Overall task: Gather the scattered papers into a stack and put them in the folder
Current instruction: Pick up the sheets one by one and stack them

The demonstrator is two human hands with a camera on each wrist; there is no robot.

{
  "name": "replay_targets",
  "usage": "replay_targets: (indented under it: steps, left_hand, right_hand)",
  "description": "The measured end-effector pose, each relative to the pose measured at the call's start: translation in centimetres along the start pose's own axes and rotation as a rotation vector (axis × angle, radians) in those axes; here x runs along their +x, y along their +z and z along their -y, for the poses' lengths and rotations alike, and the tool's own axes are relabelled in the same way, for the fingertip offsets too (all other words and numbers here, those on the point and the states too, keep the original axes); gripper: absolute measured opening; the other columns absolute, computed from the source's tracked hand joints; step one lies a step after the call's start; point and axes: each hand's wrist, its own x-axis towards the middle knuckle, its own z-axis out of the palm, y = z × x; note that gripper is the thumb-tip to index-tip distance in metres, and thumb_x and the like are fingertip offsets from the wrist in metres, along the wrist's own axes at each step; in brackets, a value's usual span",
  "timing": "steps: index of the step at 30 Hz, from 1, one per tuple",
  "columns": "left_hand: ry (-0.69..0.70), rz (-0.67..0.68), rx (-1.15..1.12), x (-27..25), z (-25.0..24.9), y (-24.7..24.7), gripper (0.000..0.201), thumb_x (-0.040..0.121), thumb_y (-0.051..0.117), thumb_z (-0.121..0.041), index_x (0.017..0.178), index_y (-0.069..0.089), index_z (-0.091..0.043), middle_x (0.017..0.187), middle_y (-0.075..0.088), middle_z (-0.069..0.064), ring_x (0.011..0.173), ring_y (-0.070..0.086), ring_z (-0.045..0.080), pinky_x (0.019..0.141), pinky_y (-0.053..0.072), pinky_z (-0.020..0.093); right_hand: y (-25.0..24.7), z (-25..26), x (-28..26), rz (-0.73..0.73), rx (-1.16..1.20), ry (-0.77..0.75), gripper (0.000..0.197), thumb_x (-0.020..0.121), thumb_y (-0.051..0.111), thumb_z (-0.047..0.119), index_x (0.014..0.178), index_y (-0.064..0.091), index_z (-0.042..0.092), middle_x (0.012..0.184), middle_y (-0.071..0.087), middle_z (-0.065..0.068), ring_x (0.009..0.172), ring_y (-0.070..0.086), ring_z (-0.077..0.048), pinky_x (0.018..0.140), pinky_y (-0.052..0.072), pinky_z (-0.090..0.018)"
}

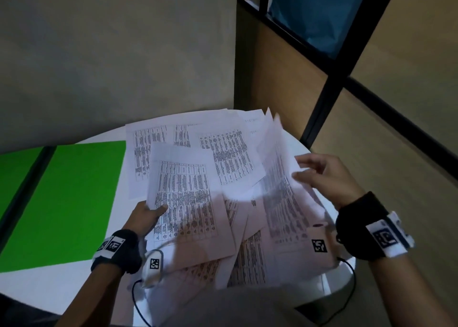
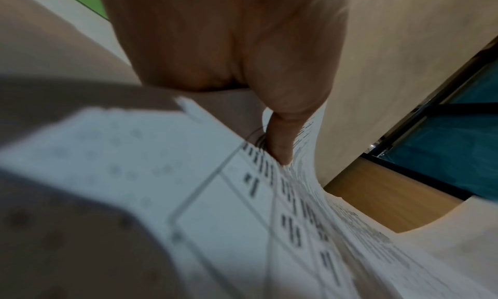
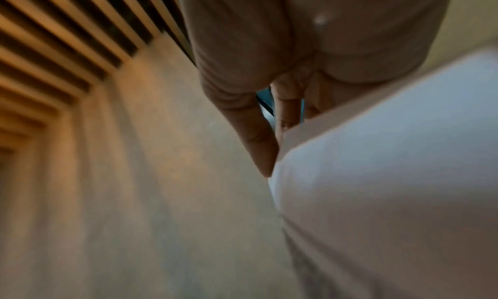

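Several printed white papers [image 1: 230, 153] lie overlapping on the right half of a round white table [image 1: 74, 287]. An open green folder [image 1: 74, 198] lies flat to their left. My left hand [image 1: 146, 217] pinches the left edge of one table-printed sheet [image 1: 188, 203], thumb on top; the left wrist view shows the thumb [image 2: 280, 146] pressed on that sheet [image 2: 215, 218]. My right hand [image 1: 322, 175] holds the raised right edge of a tilted sheet [image 1: 280, 173] between thumb and fingers. In the right wrist view the sheet [image 3: 377, 175] covers most of the fingers [image 3: 285, 111].
A grey wall [image 1: 124, 54] stands right behind the table. To the right are a wooden partition [image 1: 285, 84] and a black-framed panel [image 1: 329, 84]. The table's rim [image 1: 347, 284] curves close under my right wrist. Black cables [image 1: 138, 309] hang from the wrist cameras.
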Motion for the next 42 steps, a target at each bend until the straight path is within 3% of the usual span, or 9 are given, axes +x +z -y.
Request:
replay_targets:
  steps: [5,11,16,20,24,26,30,36,42]
  left_hand:
    - [0.027,-0.003,0.004,-0.4,-0.4,0.0,0.029,0.093,0.06,-0.024,0.074,0.041,-0.011,0.046,0.03,-0.006,0.038,0.027,0.009,0.041,0.027,0.021]
    - [-0.014,0.011,-0.058,-0.3,-0.4,-0.1,0.023,0.092,0.06,-0.026,0.095,0.053,-0.004,0.059,0.042,0.0,0.052,0.039,0.016,0.051,0.032,0.026]
    - [-0.03,0.023,-0.185,-0.2,-0.4,0.0,0.009,0.091,0.061,-0.016,0.09,0.055,-0.009,0.068,0.055,-0.001,0.063,0.049,0.015,0.067,0.043,0.03]
    - [-0.048,0.011,-0.228,-0.2,-0.5,-0.3,0.016,0.089,0.061,-0.024,0.094,0.063,-0.009,0.081,0.064,0.006,0.076,0.057,0.023,0.067,0.042,0.028]
    - [-0.087,0.006,-0.18,0.4,-0.1,-0.4,0.014,0.093,0.055,-0.016,0.083,0.062,-0.011,0.074,0.062,0.008,0.073,0.056,0.024,0.064,0.041,0.028]
    - [-0.11,0.018,-0.251,0.5,0.2,-0.6,0.025,0.091,0.058,-0.022,0.108,0.065,-0.006,0.103,0.068,0.014,0.099,0.062,0.03,0.085,0.046,0.034]
    - [-0.173,-0.013,-0.327,0.5,0.1,-0.8,0.067,0.094,0.047,-0.046,0.143,0.038,-0.001,0.149,0.04,0.016,0.139,0.036,0.031,0.114,0.026,0.045]
    - [-0.183,-0.016,-0.246,0.3,-0.4,-0.5,0.062,0.099,0.044,-0.038,0.143,0.033,0.003,0.15,0.038,0.018,0.138,0.036,0.033,0.109,0.029,0.038]
    - [-0.162,0.0,-0.233,2.2,2.1,-0.5,0.084,0.084,0.047,-0.062,0.143,0.038,-0.003,0.148,0.043,0.015,0.134,0.043,0.031,0.112,0.032,0.045]
  right_hand:
    - [1.1,6.4,-2.1,0.164,0.432,-0.23,0.025,0.078,0.063,-0.006,0.097,0.066,0.009,0.066,0.072,0.002,0.059,0.066,-0.007,0.059,0.053,-0.016]
    - [3.0,6.4,-0.6,0.073,0.618,-0.182,0.03,0.07,0.068,0.012,0.1,0.065,0.016,0.073,0.075,0.002,0.071,0.07,-0.011,0.067,0.057,-0.027]
    - [7.3,-1.3,2.8,-0.074,0.358,0.102,0.024,0.085,0.066,0.004,0.106,0.062,0.015,0.08,0.063,0.002,0.069,0.059,-0.01,0.063,0.045,-0.022]
    - [10.9,-7.8,4.5,-0.038,0.079,0.217,0.017,0.081,0.066,0.006,0.09,0.066,0.021,0.088,0.063,-0.002,0.071,0.056,-0.017,0.063,0.044,-0.022]
    - [13.2,-10.4,4.4,-0.041,-0.14,0.246,0.026,0.078,0.067,0.013,0.104,0.068,0.015,0.087,0.065,-0.002,0.083,0.057,-0.017,0.071,0.042,-0.019]
    - [13.5,-10.4,4.1,-0.056,-0.215,0.241,0.03,0.08,0.066,0.012,0.11,0.066,0.01,0.096,0.07,-0.008,0.083,0.057,-0.017,0.079,0.041,-0.019]
    - [13.0,-10.3,4.2,-0.124,-0.284,0.224,0.03,0.083,0.058,0.006,0.112,0.064,0.009,0.099,0.07,-0.012,0.085,0.056,-0.02,0.085,0.042,-0.021]
    - [12.1,-9.4,4.5,-0.159,-0.179,0.125,0.03,0.085,0.058,0.007,0.114,0.063,0.012,0.102,0.07,-0.014,0.089,0.058,-0.023,0.084,0.04,-0.022]
    - [12.7,-9.1,5.9,-0.183,-0.186,0.125,0.032,0.086,0.059,0.007,0.118,0.059,0.007,0.103,0.065,-0.015,0.101,0.059,-0.028,0.084,0.039,-0.022]
